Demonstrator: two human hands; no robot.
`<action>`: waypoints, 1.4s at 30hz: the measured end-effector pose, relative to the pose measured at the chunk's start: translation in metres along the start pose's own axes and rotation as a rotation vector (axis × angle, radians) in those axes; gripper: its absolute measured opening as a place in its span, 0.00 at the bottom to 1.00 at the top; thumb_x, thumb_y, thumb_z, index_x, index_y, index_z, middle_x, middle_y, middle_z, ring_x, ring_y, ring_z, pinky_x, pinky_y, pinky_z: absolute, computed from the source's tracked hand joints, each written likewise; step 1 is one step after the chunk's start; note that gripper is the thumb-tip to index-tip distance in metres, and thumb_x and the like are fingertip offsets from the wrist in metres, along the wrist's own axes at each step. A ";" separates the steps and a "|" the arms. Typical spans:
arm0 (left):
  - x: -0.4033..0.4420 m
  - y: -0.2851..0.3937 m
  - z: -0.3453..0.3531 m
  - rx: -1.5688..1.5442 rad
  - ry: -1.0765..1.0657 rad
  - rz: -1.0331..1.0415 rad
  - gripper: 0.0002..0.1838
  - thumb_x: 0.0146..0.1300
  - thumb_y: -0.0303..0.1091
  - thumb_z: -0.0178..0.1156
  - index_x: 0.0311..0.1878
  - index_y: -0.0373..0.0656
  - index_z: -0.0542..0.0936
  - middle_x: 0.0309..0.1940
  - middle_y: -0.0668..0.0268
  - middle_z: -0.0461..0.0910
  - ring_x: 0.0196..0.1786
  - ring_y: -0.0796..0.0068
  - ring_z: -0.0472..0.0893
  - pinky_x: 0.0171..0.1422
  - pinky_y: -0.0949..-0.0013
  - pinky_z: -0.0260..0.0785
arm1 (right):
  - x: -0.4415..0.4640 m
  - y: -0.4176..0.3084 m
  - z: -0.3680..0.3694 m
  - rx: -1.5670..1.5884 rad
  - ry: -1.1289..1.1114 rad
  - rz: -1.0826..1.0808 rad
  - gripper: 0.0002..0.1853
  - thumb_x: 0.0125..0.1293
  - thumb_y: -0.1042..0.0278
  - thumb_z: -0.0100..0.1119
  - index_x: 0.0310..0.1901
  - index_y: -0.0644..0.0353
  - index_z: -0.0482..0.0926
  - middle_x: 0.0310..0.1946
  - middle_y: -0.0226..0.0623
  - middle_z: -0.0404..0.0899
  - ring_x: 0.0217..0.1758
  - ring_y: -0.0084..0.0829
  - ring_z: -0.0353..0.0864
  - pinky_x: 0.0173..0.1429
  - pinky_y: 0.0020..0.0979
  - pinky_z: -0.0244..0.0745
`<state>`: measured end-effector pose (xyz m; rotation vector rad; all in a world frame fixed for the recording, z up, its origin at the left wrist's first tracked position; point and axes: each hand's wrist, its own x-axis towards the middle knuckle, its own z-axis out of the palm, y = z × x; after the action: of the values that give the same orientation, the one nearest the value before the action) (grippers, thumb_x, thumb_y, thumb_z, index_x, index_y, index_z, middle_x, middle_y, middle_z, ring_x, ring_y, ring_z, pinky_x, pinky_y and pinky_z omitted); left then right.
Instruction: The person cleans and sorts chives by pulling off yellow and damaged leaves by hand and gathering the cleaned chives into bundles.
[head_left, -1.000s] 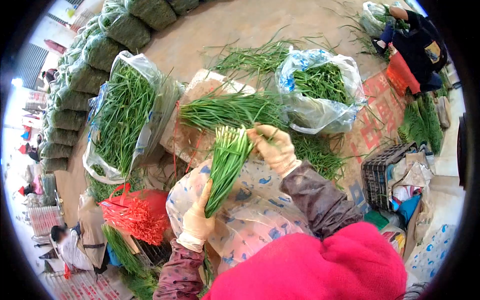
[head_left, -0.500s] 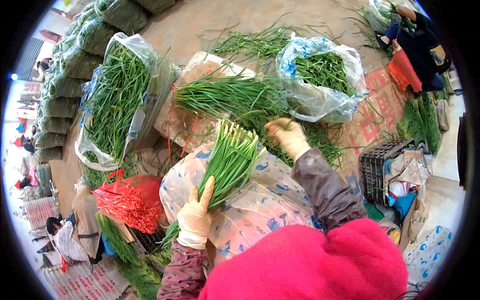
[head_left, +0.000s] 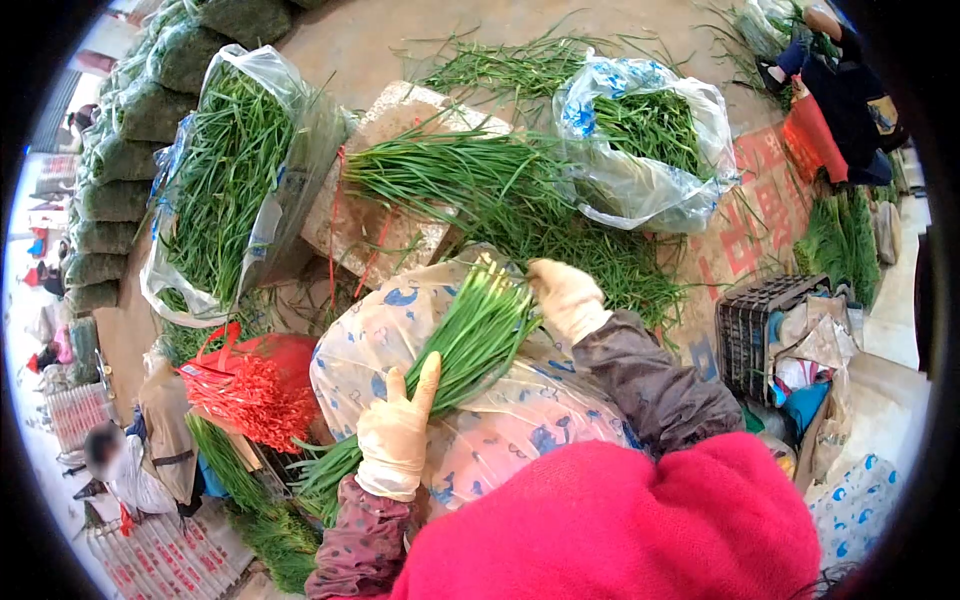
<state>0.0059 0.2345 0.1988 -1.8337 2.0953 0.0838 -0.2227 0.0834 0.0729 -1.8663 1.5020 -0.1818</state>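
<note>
A bunch of garlic chives (head_left: pixel 478 335) lies slanted across the patterned plastic apron (head_left: pixel 560 425) on my lap, its pale cut ends pointing away from me. My left hand (head_left: pixel 392 440), in a cream glove, grips the bunch low down, with thumb and forefinger showing along its near side. Leaf tips (head_left: pixel 330 470) trail out to the left below that hand. My right hand (head_left: pixel 568 298), gloved too, is at the right edge of the pale ends, fingers drawn together; what they pinch, if anything, is hidden. Beyond, loose chives (head_left: pixel 450 180) lie over a dirty white foam block (head_left: pixel 395 115).
Open plastic bags of chives stand at left (head_left: pixel 225 190) and right (head_left: pixel 640 150). A red bag of red ties (head_left: pixel 250 385) is by my left knee, a black crate (head_left: pixel 765 325) at right. Packed green sacks (head_left: pixel 120 165) are stacked far left. Other people sit at both sides.
My right hand has moved from above the loose chives to the bunch's right edge. The bunch has tilted further right, and its leaf tips now show left of my left hand.
</note>
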 end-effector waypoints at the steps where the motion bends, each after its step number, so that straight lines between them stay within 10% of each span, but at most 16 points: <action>1: -0.002 0.000 0.000 -0.009 0.015 -0.003 0.45 0.51 0.24 0.55 0.73 0.70 0.55 0.51 0.54 0.77 0.22 0.66 0.78 0.25 0.65 0.73 | 0.002 0.013 -0.006 0.013 0.038 0.053 0.11 0.63 0.73 0.52 0.46 0.58 0.78 0.38 0.47 0.81 0.43 0.47 0.80 0.46 0.39 0.75; 5: -0.006 -0.003 -0.008 -0.020 0.015 0.030 0.44 0.51 0.25 0.55 0.72 0.68 0.57 0.52 0.52 0.76 0.24 0.64 0.79 0.27 0.65 0.73 | 0.009 0.054 -0.031 0.110 0.041 0.169 0.20 0.64 0.62 0.53 0.55 0.61 0.74 0.46 0.49 0.81 0.48 0.46 0.80 0.53 0.37 0.75; 8: -0.004 -0.003 -0.012 -0.012 -0.007 0.045 0.43 0.51 0.25 0.55 0.72 0.67 0.58 0.52 0.51 0.76 0.24 0.64 0.78 0.27 0.64 0.73 | 0.014 0.023 -0.052 0.420 -0.357 0.087 0.38 0.61 0.53 0.62 0.68 0.62 0.60 0.61 0.48 0.72 0.65 0.41 0.70 0.67 0.35 0.63; 12: 0.001 -0.003 -0.019 -0.027 -0.005 0.068 0.43 0.51 0.25 0.55 0.72 0.67 0.58 0.53 0.52 0.75 0.24 0.63 0.77 0.27 0.64 0.72 | 0.006 -0.033 -0.043 0.392 -0.506 -0.010 0.34 0.60 0.55 0.61 0.64 0.65 0.65 0.55 0.49 0.76 0.59 0.38 0.75 0.62 0.33 0.67; 18: -0.005 -0.003 -0.025 -0.062 0.075 0.178 0.38 0.52 0.28 0.56 0.69 0.64 0.63 0.49 0.55 0.76 0.21 0.65 0.76 0.23 0.64 0.70 | -0.007 -0.006 -0.007 0.299 -0.132 -0.144 0.16 0.65 0.65 0.52 0.53 0.58 0.77 0.42 0.50 0.81 0.47 0.46 0.81 0.50 0.36 0.76; 21: -0.005 0.001 -0.024 -0.074 0.143 0.205 0.35 0.52 0.33 0.58 0.67 0.64 0.66 0.48 0.56 0.76 0.20 0.66 0.75 0.21 0.65 0.69 | 0.013 0.013 -0.020 0.163 -0.176 0.132 0.14 0.65 0.66 0.51 0.50 0.60 0.77 0.39 0.46 0.82 0.40 0.41 0.82 0.44 0.36 0.76; 26: -0.010 -0.003 -0.030 -0.170 0.171 0.270 0.34 0.51 0.38 0.60 0.65 0.67 0.69 0.48 0.58 0.75 0.20 0.68 0.74 0.22 0.66 0.69 | 0.036 0.039 -0.044 1.075 -0.493 0.566 0.34 0.67 0.46 0.55 0.65 0.63 0.62 0.53 0.49 0.73 0.44 0.33 0.79 0.40 0.34 0.76; 32: -0.010 -0.005 -0.026 -0.123 0.203 0.280 0.33 0.52 0.36 0.58 0.65 0.69 0.69 0.48 0.57 0.75 0.21 0.68 0.73 0.24 0.65 0.70 | 0.030 -0.041 -0.074 0.490 -0.771 -0.058 0.18 0.63 0.63 0.61 0.54 0.59 0.78 0.36 0.31 0.83 0.36 0.22 0.79 0.41 0.25 0.74; 35: -0.013 -0.009 -0.027 -0.149 0.192 0.260 0.33 0.52 0.34 0.57 0.65 0.69 0.69 0.49 0.57 0.76 0.21 0.68 0.73 0.25 0.65 0.70 | 0.025 -0.034 -0.052 0.195 -0.318 -0.399 0.18 0.64 0.52 0.58 0.48 0.55 0.81 0.31 0.40 0.83 0.33 0.38 0.82 0.39 0.34 0.75; 38: -0.015 -0.012 -0.023 -0.156 0.197 0.253 0.33 0.52 0.33 0.57 0.64 0.69 0.71 0.49 0.58 0.77 0.21 0.67 0.74 0.26 0.64 0.71 | 0.019 -0.059 -0.071 -0.264 -0.425 -0.420 0.15 0.62 0.53 0.60 0.43 0.54 0.82 0.30 0.43 0.81 0.35 0.42 0.82 0.38 0.36 0.75; 42: -0.010 -0.012 -0.028 -0.351 0.199 0.236 0.33 0.50 0.32 0.58 0.63 0.68 0.73 0.49 0.57 0.78 0.23 0.65 0.76 0.27 0.63 0.71 | 0.018 -0.035 -0.070 0.297 -0.265 -0.331 0.14 0.65 0.53 0.55 0.40 0.53 0.83 0.32 0.39 0.84 0.37 0.39 0.83 0.40 0.34 0.76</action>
<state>0.0126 0.2342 0.2307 -1.8342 2.5663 0.3630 -0.2257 0.0381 0.1397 -1.8023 0.9288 -0.2831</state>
